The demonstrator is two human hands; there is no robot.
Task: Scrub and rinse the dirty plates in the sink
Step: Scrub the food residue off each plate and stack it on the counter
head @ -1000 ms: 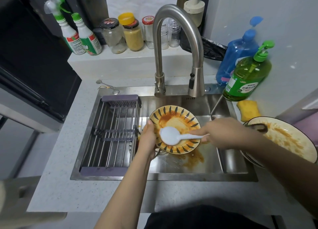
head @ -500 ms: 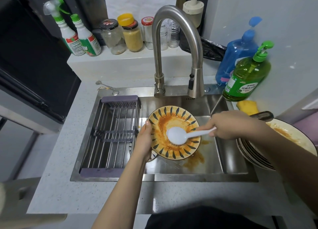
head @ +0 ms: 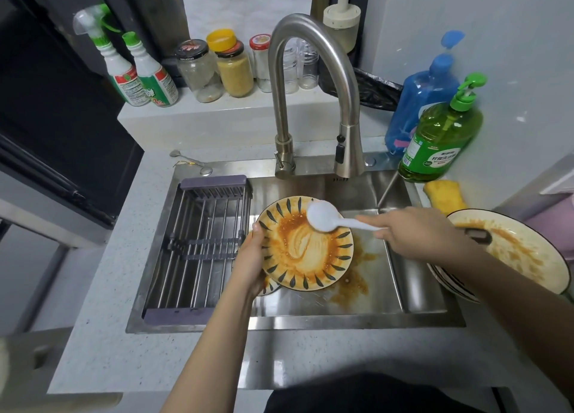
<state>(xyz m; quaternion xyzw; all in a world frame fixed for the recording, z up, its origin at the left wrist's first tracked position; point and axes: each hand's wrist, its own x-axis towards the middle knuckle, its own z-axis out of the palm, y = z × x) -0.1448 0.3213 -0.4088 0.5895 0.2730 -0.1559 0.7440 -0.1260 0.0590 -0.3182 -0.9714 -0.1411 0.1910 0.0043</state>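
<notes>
A yellow plate (head: 306,251) with dark leaf marks round its rim and orange sauce smeared on it is tilted over the steel sink (head: 357,313). My left hand (head: 251,266) grips its left rim. My right hand (head: 407,231) holds the handle of a white plastic spoon (head: 326,217), whose bowl lies on the plate's upper right edge. Orange sauce stains the sink floor beside the plate. Another plate edge shows under the held plate. A stack of dirty plates (head: 512,251) sits on the counter at the right.
A drying rack (head: 198,248) fills the sink's left part. The faucet (head: 310,95) arches over the back, no water running. Green soap bottle (head: 441,133), blue bottle (head: 422,92) and yellow sponge (head: 445,195) stand at the right. Jars and spray bottles line the ledge.
The spoon has moved from the plate's middle up to its upper right edge, leaving a scraped pale patch in the sauce. My left hand keeps its hold on the rim.
</notes>
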